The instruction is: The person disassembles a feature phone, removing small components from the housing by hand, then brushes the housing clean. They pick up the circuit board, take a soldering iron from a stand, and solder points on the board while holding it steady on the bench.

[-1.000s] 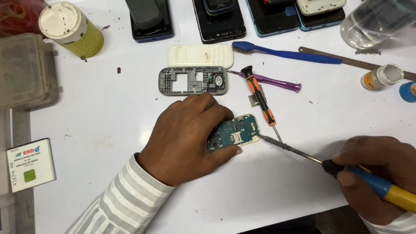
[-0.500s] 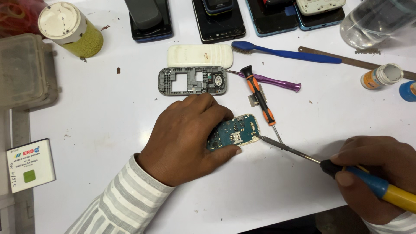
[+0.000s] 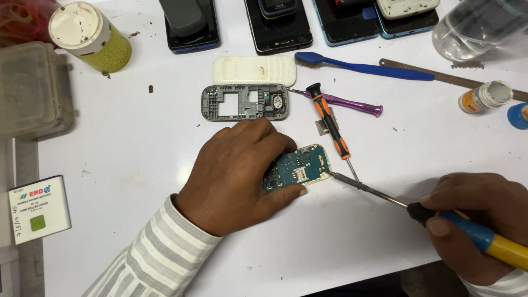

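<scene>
My left hand (image 3: pixel 242 173) presses down on a small blue-green phone circuit board (image 3: pixel 301 168) lying on the white table, fingers and thumb pinching its left part. My right hand (image 3: pixel 478 223) grips a screwdriver (image 3: pixel 440 214) with a black, blue and yellow handle; its metal tip touches the board's right edge. Behind the board lie a grey phone frame (image 3: pixel 245 102) and a cream phone cover (image 3: pixel 254 70).
An orange-black screwdriver (image 3: pixel 329 121), a purple tool (image 3: pixel 346 103), a blue toothbrush (image 3: pixel 363 67) and a metal strip (image 3: pixel 434 74) lie right of centre. Several phones (image 3: pixel 278 22) line the far edge. A green jar (image 3: pixel 91 38), clear container (image 3: pixel 33 91), battery pack (image 3: pixel 38 209) sit left; a small bottle (image 3: pixel 484 96) right.
</scene>
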